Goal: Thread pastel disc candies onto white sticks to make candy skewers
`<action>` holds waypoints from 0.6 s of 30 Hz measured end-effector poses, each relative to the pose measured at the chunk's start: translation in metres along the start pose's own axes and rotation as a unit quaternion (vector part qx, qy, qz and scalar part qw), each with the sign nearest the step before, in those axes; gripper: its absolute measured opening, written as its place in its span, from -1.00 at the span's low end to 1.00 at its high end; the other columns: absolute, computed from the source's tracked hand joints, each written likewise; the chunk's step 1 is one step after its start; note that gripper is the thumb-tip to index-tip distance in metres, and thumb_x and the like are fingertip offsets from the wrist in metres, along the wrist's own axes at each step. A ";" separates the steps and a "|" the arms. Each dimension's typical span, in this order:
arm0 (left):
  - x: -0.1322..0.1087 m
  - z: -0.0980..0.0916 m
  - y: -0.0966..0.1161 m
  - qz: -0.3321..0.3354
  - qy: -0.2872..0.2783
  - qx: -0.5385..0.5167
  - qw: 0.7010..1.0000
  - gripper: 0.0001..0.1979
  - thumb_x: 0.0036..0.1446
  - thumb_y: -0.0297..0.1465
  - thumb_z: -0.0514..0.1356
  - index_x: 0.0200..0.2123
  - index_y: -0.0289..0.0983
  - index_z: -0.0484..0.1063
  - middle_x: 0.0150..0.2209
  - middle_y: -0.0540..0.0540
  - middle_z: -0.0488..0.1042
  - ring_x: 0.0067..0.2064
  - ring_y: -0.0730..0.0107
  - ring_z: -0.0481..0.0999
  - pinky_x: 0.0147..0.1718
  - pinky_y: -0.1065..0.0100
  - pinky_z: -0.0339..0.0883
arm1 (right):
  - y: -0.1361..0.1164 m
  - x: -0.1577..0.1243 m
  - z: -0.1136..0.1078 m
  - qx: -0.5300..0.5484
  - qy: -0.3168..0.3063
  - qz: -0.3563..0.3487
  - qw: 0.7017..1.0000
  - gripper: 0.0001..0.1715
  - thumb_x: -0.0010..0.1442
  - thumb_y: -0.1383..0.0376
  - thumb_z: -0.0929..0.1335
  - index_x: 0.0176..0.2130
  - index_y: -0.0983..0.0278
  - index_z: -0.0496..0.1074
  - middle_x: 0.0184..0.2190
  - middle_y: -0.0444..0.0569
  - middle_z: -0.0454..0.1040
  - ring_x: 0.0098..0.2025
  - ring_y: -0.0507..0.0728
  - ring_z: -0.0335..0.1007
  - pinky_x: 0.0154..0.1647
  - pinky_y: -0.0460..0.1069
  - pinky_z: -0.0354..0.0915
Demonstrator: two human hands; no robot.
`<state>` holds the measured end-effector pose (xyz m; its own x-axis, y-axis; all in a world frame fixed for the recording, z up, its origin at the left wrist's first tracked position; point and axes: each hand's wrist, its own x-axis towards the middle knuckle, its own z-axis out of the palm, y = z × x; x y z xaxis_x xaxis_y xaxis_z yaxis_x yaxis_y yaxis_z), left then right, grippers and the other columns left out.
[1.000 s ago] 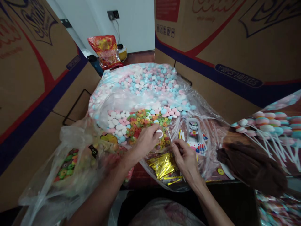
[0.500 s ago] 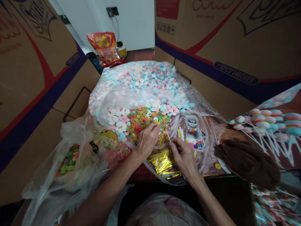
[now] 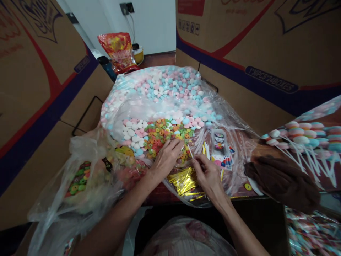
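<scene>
My right hand [image 3: 206, 174] pinches a thin white stick [image 3: 190, 150] between thumb and fingers, its free end pointing up and left. Just left of it, my left hand [image 3: 169, 156] reaches over a heap of colourful ring-shaped gummies [image 3: 157, 137], fingers bent together; anything in its fingertips is too hidden to make out. Gold twist ties [image 3: 182, 182] lie in a pile below and between the hands. White, pink and blue marshmallow candies [image 3: 134, 135] border the gummies, with many more under clear plastic [image 3: 144, 108] behind.
Large cardboard boxes [image 3: 253, 46] stand at both sides. To the right lie finished-looking candy sticks [image 3: 303, 137], a brown cloth [image 3: 282, 183] and a small clear pack [image 3: 219, 144]. A plastic bag of gummies [image 3: 80, 179] sits left; a red snack bag [image 3: 119, 51] stands behind.
The view has shifted slightly. Both hands stay nearly in place; the left fingers have moved only a little over the gummies, and the right still pinches the stick.
</scene>
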<state>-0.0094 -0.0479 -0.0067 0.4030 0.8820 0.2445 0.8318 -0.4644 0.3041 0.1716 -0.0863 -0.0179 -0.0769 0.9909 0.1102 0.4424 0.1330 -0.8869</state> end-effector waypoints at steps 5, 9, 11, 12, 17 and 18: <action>0.012 -0.007 -0.006 -0.004 -0.035 -0.046 0.998 -0.68 0.27 -0.54 0.04 0.03 -0.24 0.43 -0.07 -0.16 0.46 -0.05 0.28 0.48 -0.05 0.28 0.41 | 0.000 -0.002 -0.001 0.042 -0.005 0.019 0.999 -0.76 0.30 0.19 0.26 -0.32 0.26 0.39 -0.53 -0.15 0.36 -0.49 0.04 0.30 -0.44 -0.09 0.24; 0.012 -0.011 -0.003 -0.093 0.041 -0.205 0.973 -0.69 0.31 -0.47 0.02 0.03 -0.27 0.46 -0.16 -0.12 0.50 -0.30 0.45 0.54 -0.25 0.40 0.45 | -0.001 -0.005 -0.002 0.093 -0.018 0.033 0.995 -0.73 0.32 0.16 0.26 -0.33 0.26 0.38 -0.59 -0.19 0.30 -0.54 0.01 0.22 -0.51 -0.11 0.17; 0.010 -0.011 0.001 -0.176 0.067 -0.332 0.924 -0.69 0.30 -0.40 0.05 0.03 -0.29 0.47 -0.22 -0.09 0.54 -0.40 0.49 0.54 -0.34 0.42 0.46 | -0.003 -0.007 -0.001 0.124 -0.027 0.042 0.991 -0.72 0.32 0.14 0.27 -0.31 0.27 0.40 -0.60 -0.21 0.28 -0.57 0.00 0.19 -0.54 -0.11 0.14; 0.008 -0.011 0.003 -0.213 0.069 -0.393 0.892 -0.68 0.28 -0.37 0.08 0.03 -0.30 0.48 -0.26 -0.08 0.56 -0.42 0.47 0.56 -0.36 0.42 0.47 | -0.004 -0.007 0.000 0.135 -0.032 0.044 0.989 -0.71 0.33 0.13 0.27 -0.30 0.27 0.41 -0.61 -0.21 0.28 -0.58 -0.01 0.18 -0.55 -0.12 0.14; 0.001 -0.010 0.012 -0.296 0.094 -0.556 0.771 -0.65 0.15 -0.29 0.24 -0.04 -0.33 0.54 -0.31 -0.08 0.63 -0.33 0.36 0.61 -0.30 0.37 0.51 | -0.002 -0.011 0.007 0.132 -0.043 0.031 0.990 -0.71 0.33 0.12 0.28 -0.22 0.26 0.46 -0.62 -0.22 0.25 -0.59 -0.01 0.17 -0.56 -0.12 0.14; 0.000 -0.010 0.013 -0.298 0.098 -0.565 0.763 -0.63 0.13 -0.28 0.26 -0.03 -0.32 0.55 -0.28 -0.09 0.64 -0.32 0.36 0.62 -0.28 0.37 0.51 | -0.001 -0.011 0.009 0.125 -0.042 0.028 0.991 -0.71 0.33 0.12 0.28 -0.22 0.26 0.47 -0.62 -0.22 0.25 -0.58 -0.01 0.17 -0.55 -0.12 0.14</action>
<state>-0.0023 -0.0546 0.0067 -0.0750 0.9862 -0.1477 -0.0607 0.1433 0.9878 0.1643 -0.0974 -0.0220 -0.1382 0.9900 0.0296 0.2139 0.0590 -0.9751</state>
